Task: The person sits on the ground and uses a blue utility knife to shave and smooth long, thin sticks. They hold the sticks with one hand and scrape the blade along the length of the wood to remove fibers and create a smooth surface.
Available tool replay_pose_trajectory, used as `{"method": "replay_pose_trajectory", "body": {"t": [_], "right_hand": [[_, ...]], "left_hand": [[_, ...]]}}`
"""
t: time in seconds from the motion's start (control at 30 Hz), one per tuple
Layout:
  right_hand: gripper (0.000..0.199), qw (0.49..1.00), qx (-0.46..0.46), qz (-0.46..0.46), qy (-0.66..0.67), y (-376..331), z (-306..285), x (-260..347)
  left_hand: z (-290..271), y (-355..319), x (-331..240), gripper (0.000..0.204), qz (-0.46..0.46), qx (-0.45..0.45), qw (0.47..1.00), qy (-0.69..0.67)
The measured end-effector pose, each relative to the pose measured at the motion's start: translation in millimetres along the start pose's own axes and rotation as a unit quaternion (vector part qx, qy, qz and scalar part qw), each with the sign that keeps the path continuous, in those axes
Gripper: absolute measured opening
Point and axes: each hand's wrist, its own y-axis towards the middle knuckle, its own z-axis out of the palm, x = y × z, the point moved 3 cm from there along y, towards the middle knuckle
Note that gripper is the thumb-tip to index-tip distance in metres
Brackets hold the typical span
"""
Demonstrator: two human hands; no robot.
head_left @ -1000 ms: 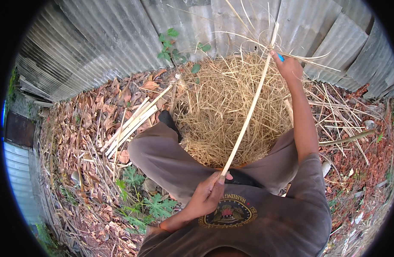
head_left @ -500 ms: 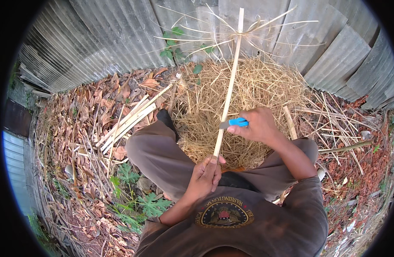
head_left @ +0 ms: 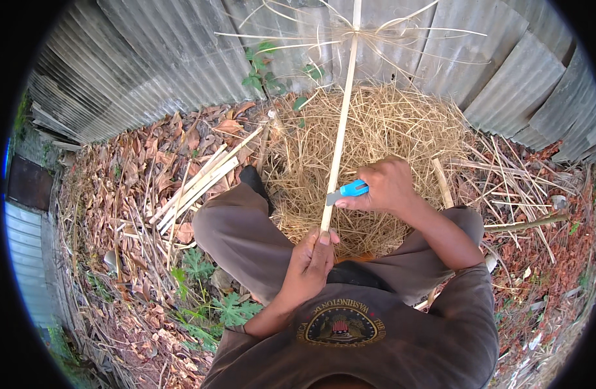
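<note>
In the middle of the frame, the left hand (head_left: 314,256) is closed tight around the bottom of a long pale stick (head_left: 340,133) that points up to the top. The right hand (head_left: 389,185) grips a blue knife (head_left: 346,191) against the stick, above a pile of dry straw (head_left: 376,136).

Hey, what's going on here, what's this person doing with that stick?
A seated person holds a long pale stick upright, gripping its lower end in the left hand. The right hand holds a blue-handled knife with the blade against the stick, just above the left hand. Thin shavings curl off the stick's top. A heap of straw-like shavings lies in front, with more sticks on dry leaves to the left.
</note>
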Motion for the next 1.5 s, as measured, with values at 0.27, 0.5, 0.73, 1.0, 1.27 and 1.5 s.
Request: {"method": "replay_pose_trajectory", "body": {"t": [0.27,0.5,0.73,1.0,1.27,1.5], "right_hand": [[0.075,0.999,-0.045,-0.010,0.004,8.0,7.9,-14.5],[0.076,0.995,-0.093,-0.021,-0.003,11.1,10.5,-28.1],[0.076,0.995,-0.082,0.052,-0.021,13.1,12.9,-54.0],[0.078,0.972,-0.019,0.230,-0.052,21.2,2.2,-103.0],[0.083,0.915,-0.033,0.393,-0.087,17.7,-6.0,-174.6],[0.089,0.882,0.012,0.464,-0.085,13.2,-1.5,-208.8]], "left_hand": [[3.3,0.6,-7.5,0.020,0.014,0.005,1.000,0.004],[6.0,-1.2,-7.6,0.018,0.023,0.011,0.999,0.022],[9.7,-10.0,-1.7,0.023,0.033,0.030,0.999,0.016],[16.9,-36.2,2.5,0.016,-0.020,0.081,0.996,-0.033],[17.5,-64.0,17.3,0.015,-0.069,0.130,0.987,-0.059],[10.7,-65.8,20.6,0.015,-0.046,0.131,0.990,-0.030]]}}
